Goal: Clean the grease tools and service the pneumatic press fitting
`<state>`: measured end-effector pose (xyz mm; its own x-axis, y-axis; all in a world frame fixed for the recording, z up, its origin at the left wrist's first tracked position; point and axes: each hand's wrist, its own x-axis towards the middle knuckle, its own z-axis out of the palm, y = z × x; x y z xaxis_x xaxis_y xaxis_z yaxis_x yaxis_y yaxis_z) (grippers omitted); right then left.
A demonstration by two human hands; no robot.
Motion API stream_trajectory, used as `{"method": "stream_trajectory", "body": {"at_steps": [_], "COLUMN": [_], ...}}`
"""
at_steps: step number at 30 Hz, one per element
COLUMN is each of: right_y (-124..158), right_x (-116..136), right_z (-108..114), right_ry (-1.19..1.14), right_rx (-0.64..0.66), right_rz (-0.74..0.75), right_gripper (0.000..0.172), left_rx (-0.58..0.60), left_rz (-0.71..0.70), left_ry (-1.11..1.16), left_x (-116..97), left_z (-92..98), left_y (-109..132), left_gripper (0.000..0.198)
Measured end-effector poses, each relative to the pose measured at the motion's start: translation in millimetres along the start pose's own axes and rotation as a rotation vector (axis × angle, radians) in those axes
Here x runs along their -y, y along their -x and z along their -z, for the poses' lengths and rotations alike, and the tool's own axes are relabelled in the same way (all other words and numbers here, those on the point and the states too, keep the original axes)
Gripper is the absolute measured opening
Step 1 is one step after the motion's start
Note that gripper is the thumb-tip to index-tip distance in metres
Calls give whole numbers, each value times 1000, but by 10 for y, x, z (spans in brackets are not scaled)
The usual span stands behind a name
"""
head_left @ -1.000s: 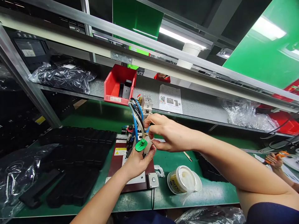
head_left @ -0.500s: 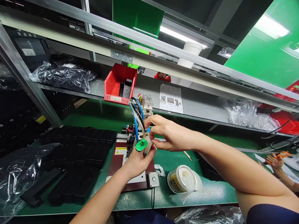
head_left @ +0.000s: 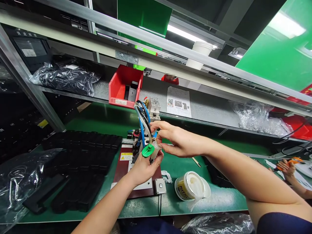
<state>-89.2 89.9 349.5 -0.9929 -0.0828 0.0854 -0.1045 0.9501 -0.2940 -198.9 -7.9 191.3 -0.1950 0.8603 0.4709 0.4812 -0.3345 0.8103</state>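
In the middle of the head view my left hand [head_left: 143,169] is closed around a translucent dispensing syringe barrel [head_left: 155,151], its thumb on the near side. A green flanged cap [head_left: 148,150], joined to a clear air hose [head_left: 145,125], lies against the left fingers beside the barrel's top. My right hand [head_left: 174,139] reaches in from the right, thumb and fingers bent together at the upper end of the barrel. Anything small between those fingertips is hidden. Behind both hands stands a bench machine [head_left: 124,167] with a dark red base and blue and black hoses.
An opened tub [head_left: 185,187] stands right of the machine, near a button box [head_left: 160,186] and crumpled tissue [head_left: 166,177]. Black plastic parts [head_left: 80,162] fill the left bench. A red bin [head_left: 125,85] sits on the shelf. At far right another person's hand [head_left: 287,169] holds an orange tool.
My right fingers have shifted very slightly at the barrel's top. The left hand keeps its hold, and the view has moved a little.
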Motion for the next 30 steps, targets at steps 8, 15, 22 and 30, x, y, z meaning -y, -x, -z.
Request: {"method": "stream_trajectory", "body": {"at_steps": [8, 15, 22, 30], "right_y": [9, 141, 667, 1036], "right_x": [17, 77, 80, 130], "right_z": [69, 144, -128, -1128], "right_ry": [-51, -120, -531, -1098], "right_rx": [-16, -167, -545, -1106], "right_rz": [-30, -105, -359, -635], "right_gripper": [8, 7, 14, 18], "left_rx": [26, 26, 27, -150], "left_rz": [1, 16, 34, -17], "left_ry": [43, 28, 9, -158], "left_x": [28, 12, 7, 229], "left_z": [-10, 4, 33, 69], "left_y": [7, 19, 55, 421], "left_gripper": [23, 22, 27, 43]}}
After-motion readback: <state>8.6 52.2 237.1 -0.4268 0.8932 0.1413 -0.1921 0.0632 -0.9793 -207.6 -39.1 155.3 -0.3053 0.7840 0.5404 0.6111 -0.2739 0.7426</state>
